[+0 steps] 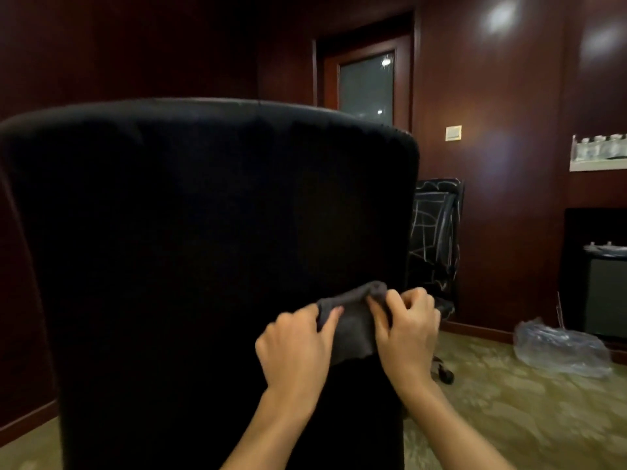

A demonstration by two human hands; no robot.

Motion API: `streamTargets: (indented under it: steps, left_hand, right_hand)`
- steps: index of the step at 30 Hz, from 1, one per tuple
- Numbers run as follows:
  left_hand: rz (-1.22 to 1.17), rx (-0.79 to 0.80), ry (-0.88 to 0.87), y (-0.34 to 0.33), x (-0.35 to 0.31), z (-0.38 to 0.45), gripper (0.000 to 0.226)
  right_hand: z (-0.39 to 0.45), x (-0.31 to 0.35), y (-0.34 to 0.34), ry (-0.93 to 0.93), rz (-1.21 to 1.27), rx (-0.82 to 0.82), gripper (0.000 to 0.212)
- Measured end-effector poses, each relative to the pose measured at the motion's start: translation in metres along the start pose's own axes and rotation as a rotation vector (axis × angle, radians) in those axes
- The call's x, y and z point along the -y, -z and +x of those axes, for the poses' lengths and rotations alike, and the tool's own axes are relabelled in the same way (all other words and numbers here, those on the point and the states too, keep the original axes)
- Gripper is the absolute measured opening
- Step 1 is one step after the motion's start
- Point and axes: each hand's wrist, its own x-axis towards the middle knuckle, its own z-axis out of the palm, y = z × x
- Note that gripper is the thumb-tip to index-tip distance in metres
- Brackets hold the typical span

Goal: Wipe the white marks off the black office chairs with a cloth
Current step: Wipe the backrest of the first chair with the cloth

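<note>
A large black office chair back [203,249] fills most of the view, seen from behind, its surface dark and without visible marks from this angle. In front of its lower right part the person holds a grey cloth [353,323] with both hands. The left hand [298,347] grips the cloth's left edge, thumb over the top of the fabric and fingers curled beneath it. The right hand [407,327] pinches the cloth's upper right corner, fingers bent tightly around a bunched fold. The cloth hangs stretched between the two hands, its lower edge loose; whether it touches the chair back cannot be told.

Behind and to the right of the near chair stands a second black office chair [436,239], covered in white scribbled lines across its backrest, close to the dark red wood-panelled wall [502,215]. A door with a frosted glass pane [366,86] sits in the wall above the near chair's top edge, and a pale wall switch [453,133] is just to its right. On the patterned carpet [492,412] at the right lies a crumpled clear plastic wrap [559,351]. A white shelf holding bottles [599,154] is mounted at the far right, with a dark cabinet [597,273] below it.
</note>
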Motion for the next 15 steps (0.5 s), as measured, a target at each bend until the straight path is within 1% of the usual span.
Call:
streamTargets:
  steps: [2,3,5,9,11,12,13,15]
  left_hand:
    - [-0.032,-0.033,-0.017,0.009,-0.008,0.012,0.045]
    - [-0.065,-0.089,-0.033,0.019,-0.017,0.025,0.044]
    - [-0.129,-0.191,-0.068,0.046,-0.043,0.056,0.042]
    - [-0.204,-0.248,-0.103,0.094,-0.084,0.116,0.036]
    - [-0.244,-0.281,-0.120,0.105,-0.095,0.132,0.033]
    - [-0.259,-0.291,-0.124,0.109,-0.097,0.136,0.033]
    - [-0.271,-0.299,-0.124,0.111,-0.094,0.138,0.033]
    - [-0.281,-0.318,-0.106,0.116,-0.081,0.142,0.035]
  right_hand:
    - [0.029,0.005,0.009,0.029,-0.038,0.001,0.022]
    - [0.049,0.013,0.016,0.012,-0.022,-0.012,0.022]
    - [0.097,0.032,0.033,-0.067,0.081,-0.055,0.022]
    - [0.180,0.064,0.058,-0.265,0.322,-0.133,0.024]
    - [0.196,0.074,0.059,-0.400,0.476,-0.136,0.026]
    - [0.197,0.078,0.057,-0.451,0.514,-0.149,0.025]
    - [0.195,0.083,0.056,-0.474,0.515,-0.166,0.025]
    - [0.189,0.097,0.053,-0.461,0.492,-0.174,0.025]
